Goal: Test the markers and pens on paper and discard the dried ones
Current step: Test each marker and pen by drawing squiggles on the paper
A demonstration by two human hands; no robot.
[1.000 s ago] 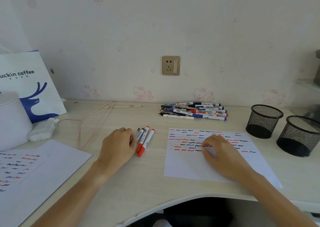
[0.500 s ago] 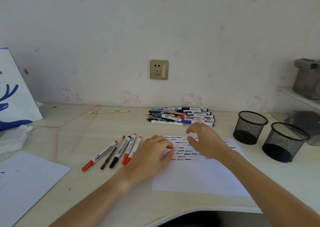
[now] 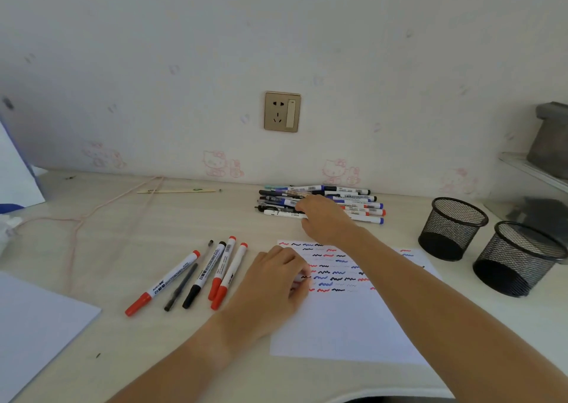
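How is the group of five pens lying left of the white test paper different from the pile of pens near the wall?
The row of five pens left of the white test paper lies spread side by side in one layer, slanted; the stacked pile of pens near the wall overlaps and runs parallel to the wall. No hand touches the row; the right hand reaches onto the pile. Both hold capped white-barrelled markers.

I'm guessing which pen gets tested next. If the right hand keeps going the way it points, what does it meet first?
The right hand points into the pile of pens by the wall and already overlaps its near edge; which single pen it meets first is unclear.
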